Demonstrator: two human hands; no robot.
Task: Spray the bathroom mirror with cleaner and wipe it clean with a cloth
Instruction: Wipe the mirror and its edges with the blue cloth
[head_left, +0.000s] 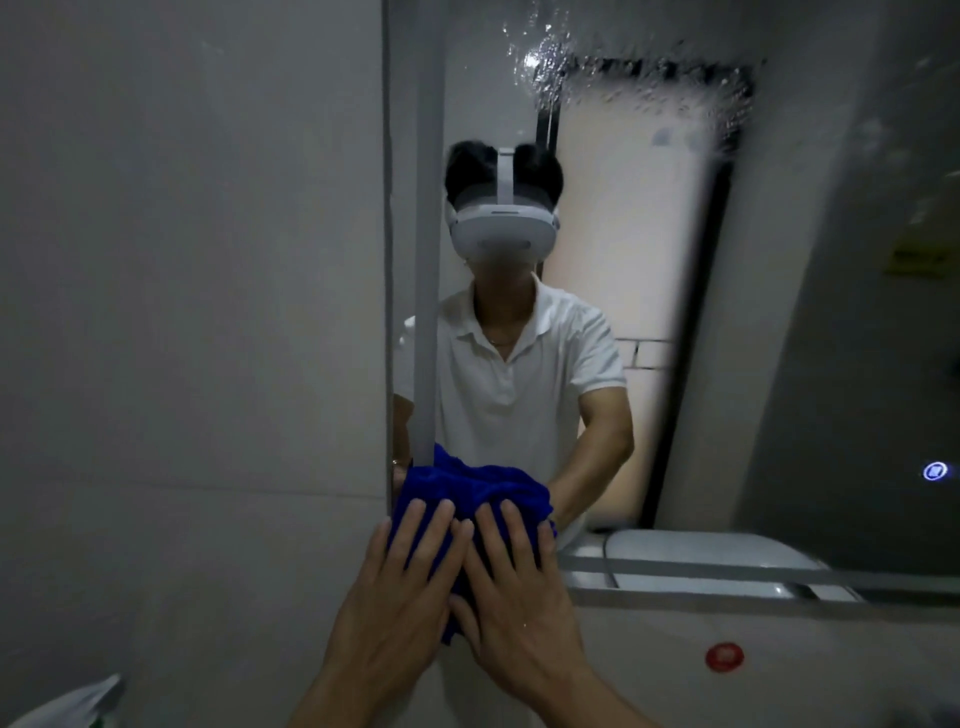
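A grey tiled wall is seen at left, with the mirror mounted beside it. A person in a white collared shirt and white headset is reflected in the glass. Cleaner droplets are scattered across the mirror's upper part. A bunched blue cloth is held against the mirror's lower left corner, just beside its edge. The left hand and right hand are laid flat on the cloth side by side, fingers straight, slightly spread and pointed upward, nothing gripped; both forearms are extended forward. A red round sticker is noted below the mirror.
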